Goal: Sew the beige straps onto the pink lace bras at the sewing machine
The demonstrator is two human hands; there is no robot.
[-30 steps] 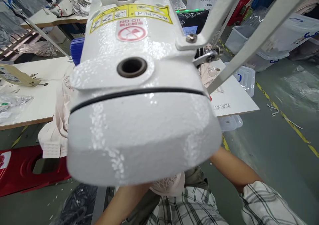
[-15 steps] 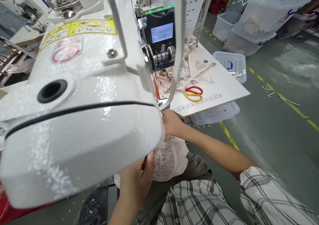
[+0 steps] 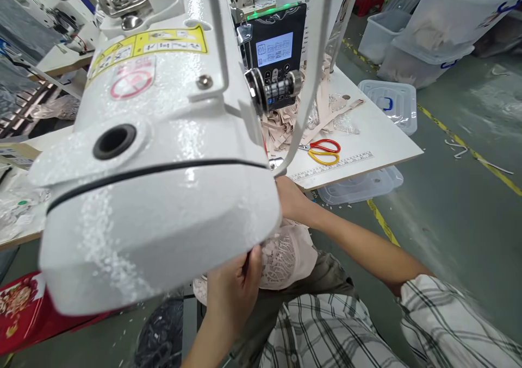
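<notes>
A pale pink lace fabric piece (image 3: 281,259) hangs over my lap below the white sewing machine head (image 3: 163,210). My left hand (image 3: 234,289) grips the fabric near the machine's lower edge, its thumb and fingers closed together. On the far side of the machine head is my right hand (image 3: 291,199), with its wrist just in front of the table corner. Its fingers are hidden behind the machine, so what they hold does not show. The needle area is also covered by the machine head.
Scissors (image 3: 324,151) with red and yellow handles lie on the white table (image 3: 391,145) beside a printed ruler. Behind them are pink fabric strips (image 3: 281,129) and a lit control panel (image 3: 274,50). Plastic bins (image 3: 432,36) stand on the floor at right.
The view has swung a little left, so the machine and table appear farther right. Both hands keep nearly the same places at the machine, the left still gripping the lace fabric.
</notes>
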